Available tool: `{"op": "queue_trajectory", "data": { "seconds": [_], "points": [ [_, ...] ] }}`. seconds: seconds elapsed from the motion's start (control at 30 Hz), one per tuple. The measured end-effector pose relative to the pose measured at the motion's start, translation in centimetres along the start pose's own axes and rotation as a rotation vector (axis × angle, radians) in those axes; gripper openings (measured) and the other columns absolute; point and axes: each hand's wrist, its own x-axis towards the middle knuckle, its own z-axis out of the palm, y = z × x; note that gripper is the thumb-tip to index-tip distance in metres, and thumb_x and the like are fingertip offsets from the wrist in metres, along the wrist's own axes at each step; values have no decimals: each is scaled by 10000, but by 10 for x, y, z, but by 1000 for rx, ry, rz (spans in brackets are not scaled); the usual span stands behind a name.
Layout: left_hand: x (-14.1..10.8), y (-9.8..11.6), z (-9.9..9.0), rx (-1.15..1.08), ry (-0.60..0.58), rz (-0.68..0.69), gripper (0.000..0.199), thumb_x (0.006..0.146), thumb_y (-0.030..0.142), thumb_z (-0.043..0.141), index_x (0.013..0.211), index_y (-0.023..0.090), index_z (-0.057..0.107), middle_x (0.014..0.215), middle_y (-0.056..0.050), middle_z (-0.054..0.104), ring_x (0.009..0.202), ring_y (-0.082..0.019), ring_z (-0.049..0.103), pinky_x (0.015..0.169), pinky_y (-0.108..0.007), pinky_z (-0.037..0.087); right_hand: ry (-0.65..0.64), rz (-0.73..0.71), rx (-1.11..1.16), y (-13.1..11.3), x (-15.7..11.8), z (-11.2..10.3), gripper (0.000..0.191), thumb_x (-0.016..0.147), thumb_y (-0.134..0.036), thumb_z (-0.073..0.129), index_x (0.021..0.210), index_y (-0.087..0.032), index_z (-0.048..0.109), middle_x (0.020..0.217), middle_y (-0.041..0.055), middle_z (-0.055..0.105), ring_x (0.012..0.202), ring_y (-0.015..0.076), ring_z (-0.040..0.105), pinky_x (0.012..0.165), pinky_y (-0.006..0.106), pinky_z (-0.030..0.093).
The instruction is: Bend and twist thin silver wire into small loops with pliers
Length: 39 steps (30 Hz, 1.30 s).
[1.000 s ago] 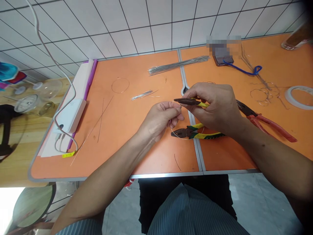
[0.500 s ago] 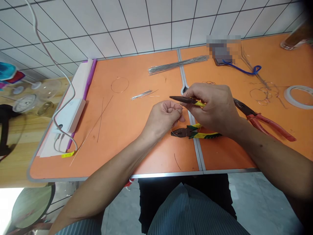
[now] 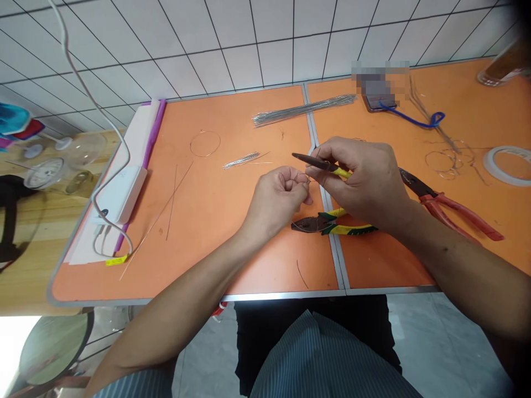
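Note:
My left hand is closed in a pinch on a thin wire, which curves out below the fingers over the table. Close against it, my right hand grips pliers with dark pointed jaws and yellow handles, the jaws aimed left above the left fingertips. The right thumb and forefinger come near the wire, but I cannot tell whether they touch it. Beneath the hands lie yellow-and-green pliers, partly covered by the right hand. Red-handled pliers rest behind the right forearm.
On the orange table lie a bundle of long wires, a bundle of short wires and a wire ring. A white power bank with a cable sits left. A tape roll and phone are right.
The pliers in my right hand have tilted, their tip rising slightly and shifting right. My left hand keeps its pinch on the wire, almost unmoved.

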Motion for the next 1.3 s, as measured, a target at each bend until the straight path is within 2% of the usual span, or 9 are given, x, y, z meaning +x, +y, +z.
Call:
{"op": "queue_trajectory", "data": {
  "seconds": [0.1, 0.27, 0.43, 0.63, 0.9, 1.13, 1.3],
  "points": [
    [3, -3, -3, -75, -37, -1, 143, 950, 165, 713, 826, 198, 650, 696, -4, 730, 544, -81, 522, 546, -232, 394, -10, 11, 39, 2, 0, 0, 134, 970, -232, 778, 902, -273, 670, 778, -44, 705, 670, 158, 595, 628, 336, 448],
    [4, -8, -2, -153, -30, -1, 77, 929, 163, 733, 892, 198, 674, 724, 4, 748, 569, -85, 572, 577, -224, 453, 77, 39, 55, 5, -3, 3, 198, 931, -214, 820, 879, -285, 642, 736, -66, 669, 609, 145, 523, 616, 343, 434],
    [4, -7, 0, -152, 19, -13, 90, 910, 154, 755, 885, 196, 680, 715, 6, 747, 572, -88, 592, 578, -221, 467, 93, 48, 43, 5, -5, 4, 198, 986, -263, 800, 879, -291, 636, 755, -47, 676, 623, 162, 548, 627, 360, 459],
    [3, -6, 2, -184, 12, -30, 89, 930, 149, 733, 879, 194, 676, 712, 7, 743, 557, -81, 561, 559, -223, 436, 115, 32, 53, 5, -5, 4, 202, 917, -200, 835, 885, -300, 663, 758, -65, 692, 634, 158, 561, 636, 349, 469],
    [3, -9, 2, -95, 56, 25, 119, 961, 141, 706, 854, 192, 701, 691, 3, 734, 561, -91, 567, 557, -236, 435, 107, 5, 36, -1, -5, 5, 227, 887, -125, 808, 858, -283, 646, 752, -62, 712, 645, 161, 597, 623, 344, 435],
    [0, -3, 6, -13, 88, 28, 173, 970, 90, 673, 836, 191, 714, 669, 11, 720, 519, -82, 498, 519, -241, 368, 67, 12, 8, -5, -5, 4, 239, 821, -55, 761, 867, -271, 670, 775, -33, 753, 675, 181, 642, 637, 359, 444],
    [0, 1, 9, 37, 132, 57, 236, 931, 5, 655, 790, 191, 688, 671, 18, 708, 560, -92, 580, 542, -235, 412, 37, 39, -44, -8, -3, 4, 190, 823, -86, 739, 874, -263, 694, 804, -14, 770, 736, 202, 700, 667, 360, 464]
  ]
}}
